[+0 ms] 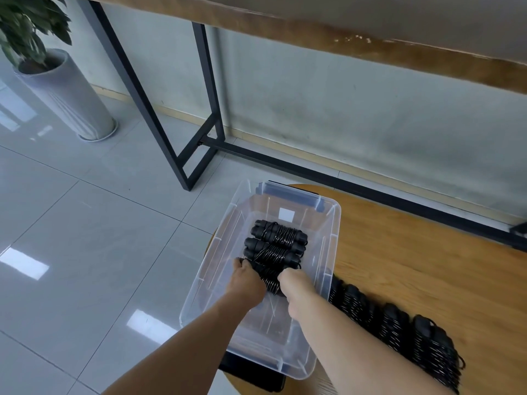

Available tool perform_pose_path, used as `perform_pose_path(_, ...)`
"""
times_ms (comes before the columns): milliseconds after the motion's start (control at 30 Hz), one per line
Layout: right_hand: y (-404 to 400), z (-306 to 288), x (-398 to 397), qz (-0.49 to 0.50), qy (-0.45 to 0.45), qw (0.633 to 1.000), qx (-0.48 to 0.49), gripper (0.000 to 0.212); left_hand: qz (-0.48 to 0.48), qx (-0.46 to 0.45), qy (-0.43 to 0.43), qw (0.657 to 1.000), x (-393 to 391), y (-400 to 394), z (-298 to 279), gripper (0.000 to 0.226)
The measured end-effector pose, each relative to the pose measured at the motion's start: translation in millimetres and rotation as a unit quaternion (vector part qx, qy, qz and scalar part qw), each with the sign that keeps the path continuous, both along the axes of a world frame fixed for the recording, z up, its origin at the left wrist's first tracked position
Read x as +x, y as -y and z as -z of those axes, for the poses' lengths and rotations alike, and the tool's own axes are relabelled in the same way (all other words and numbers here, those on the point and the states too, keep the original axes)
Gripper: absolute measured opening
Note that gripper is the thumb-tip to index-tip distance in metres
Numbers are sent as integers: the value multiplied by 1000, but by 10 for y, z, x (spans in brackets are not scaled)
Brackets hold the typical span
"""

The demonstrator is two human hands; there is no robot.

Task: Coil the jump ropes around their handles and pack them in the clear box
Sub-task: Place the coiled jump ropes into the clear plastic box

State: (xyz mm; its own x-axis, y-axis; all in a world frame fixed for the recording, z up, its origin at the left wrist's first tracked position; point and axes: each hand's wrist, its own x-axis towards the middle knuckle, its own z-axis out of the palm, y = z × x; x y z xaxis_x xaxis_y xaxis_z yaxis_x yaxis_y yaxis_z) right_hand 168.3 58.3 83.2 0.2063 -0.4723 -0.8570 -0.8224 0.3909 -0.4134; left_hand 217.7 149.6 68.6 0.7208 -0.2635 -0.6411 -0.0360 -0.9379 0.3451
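A clear plastic box (pixel 332 238) sits on a round wooden table (pixel 413 266). Inside it lie two black coiled jump ropes (pixel 281 233), side by side toward the far end. A third coiled jump rope (pixel 269 276) is low in the box just in front of them, held at both ends. My left hand (pixel 246 282) grips its left end and my right hand (pixel 296 283) grips its right end. Both forearms reach down into the box. A row of several more coiled black ropes (pixel 399 332) lies on the table to the right of the box.
A black metal table frame (pixel 199 115) stands behind the box, with a wooden top (pixel 370 44) overhead. A white cylindrical planter (pixel 71 95) with a green plant is at the far left on the grey tiled floor (pixel 85 223). A dark object shows under the box's near end.
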Motion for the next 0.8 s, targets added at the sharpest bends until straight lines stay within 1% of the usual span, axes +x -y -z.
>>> perform_pose_path(33,-5,-6,-13,-12,10,1000,-3,30,-18,-13,-15,1000,9,33,-49,25)
perform_pose_path(67,-13,-36,-22,-27,14,1000,1,25,41,-15,20,999,-6,5,-51,27)
perform_pose_path(100,-27,-92,-25,-32,20,999,13,21,88,19,25,996,26,-4,-74,29)
perform_pose_path(133,-29,-129,-29,-35,26,999,17,20,80,8,29,996,33,0,-75,30)
perform_pose_path(167,-40,-206,-24,-30,44,998,22,19,34,-34,31,998,52,9,-105,30)
perform_pose_path(200,-26,-278,-23,-27,70,997,22,16,-34,-76,46,995,101,21,-135,29)
perform_pose_path(233,6,-342,-23,-22,99,994,25,12,-89,-99,75,988,107,62,-205,29)
perform_pose_path(267,43,-426,-5,-20,132,991,23,9,-139,-141,85,977,112,107,-301,27)
perform_pose_path(333,193,-615,-31,-7,202,979,-9,11,-152,-199,98,963,52,270,-539,24)
perform_pose_path(400,411,-854,-102,5,263,964,-43,14,-144,-252,120,950,-44,462,-803,24)
perform_pose_path(467,657,-1121,-241,-4,307,949,-77,17,-127,-280,127,943,-160,657,-1033,26)
perform_pose_path(533,949,-1287,-434,-14,323,940,-104,21,-109,-304,131,937,-331,857,-1166,27)
perform_pose_path(600,1257,-1368,-641,1,334,936,-112,24,-92,-320,129,934,-530,1053,-1238,28)
perform_pose_path(700,1641,-1344,-966,12,319,941,-111,26,-73,-318,115,938,-895,1325,-1200,28)
perform_pose_path(800,1928,-1239,-1360,-6,297,951,-91,26,-76,-304,93,945,-1336,1590,-1046,29)
